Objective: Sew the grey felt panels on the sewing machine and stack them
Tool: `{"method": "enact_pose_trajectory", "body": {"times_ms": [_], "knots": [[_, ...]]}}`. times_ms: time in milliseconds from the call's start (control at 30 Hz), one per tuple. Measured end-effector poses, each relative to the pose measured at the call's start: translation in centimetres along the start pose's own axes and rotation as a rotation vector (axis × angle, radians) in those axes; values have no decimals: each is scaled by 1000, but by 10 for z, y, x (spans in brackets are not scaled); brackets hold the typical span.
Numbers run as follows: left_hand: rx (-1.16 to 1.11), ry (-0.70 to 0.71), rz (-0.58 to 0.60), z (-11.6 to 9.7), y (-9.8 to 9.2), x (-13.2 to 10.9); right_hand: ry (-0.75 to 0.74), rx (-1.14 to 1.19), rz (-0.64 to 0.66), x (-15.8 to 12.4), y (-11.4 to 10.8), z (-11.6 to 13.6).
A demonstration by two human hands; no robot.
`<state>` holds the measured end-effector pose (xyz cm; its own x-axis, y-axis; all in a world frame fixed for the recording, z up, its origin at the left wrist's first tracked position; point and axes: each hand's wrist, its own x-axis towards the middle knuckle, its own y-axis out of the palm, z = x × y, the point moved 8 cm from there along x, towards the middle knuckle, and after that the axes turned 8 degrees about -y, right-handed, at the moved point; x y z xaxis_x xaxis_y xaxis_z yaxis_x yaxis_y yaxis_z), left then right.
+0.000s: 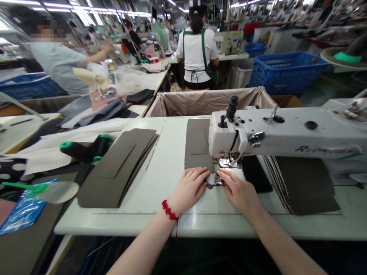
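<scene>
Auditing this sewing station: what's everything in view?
sewing machine: one, white, table right
panel: one, grey-brown, under presser foot
panel stacks: two, grey-brown, table left and right
thread spools: two, black, far left
lined bin: one, beige, behind table
crates: two, blue, back right, far left
co-workers: two, back left and centre
bracelet: one, red, left wrist
left hand: one, flat on panel
right hand: one, at presser foot
</scene>
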<state>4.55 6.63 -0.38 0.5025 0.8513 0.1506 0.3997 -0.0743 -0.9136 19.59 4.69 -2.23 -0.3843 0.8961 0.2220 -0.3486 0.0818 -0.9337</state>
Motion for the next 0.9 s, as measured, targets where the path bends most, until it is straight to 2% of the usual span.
{"method": "enact_pose_trajectory", "body": {"times_ms": [333, 900], "knots": [[79, -43, 18, 4, 6, 4, -16, 21, -34, 0, -4, 0], [60, -49, -8, 5, 3, 3, -10, 1, -25, 0, -3, 1]]}}
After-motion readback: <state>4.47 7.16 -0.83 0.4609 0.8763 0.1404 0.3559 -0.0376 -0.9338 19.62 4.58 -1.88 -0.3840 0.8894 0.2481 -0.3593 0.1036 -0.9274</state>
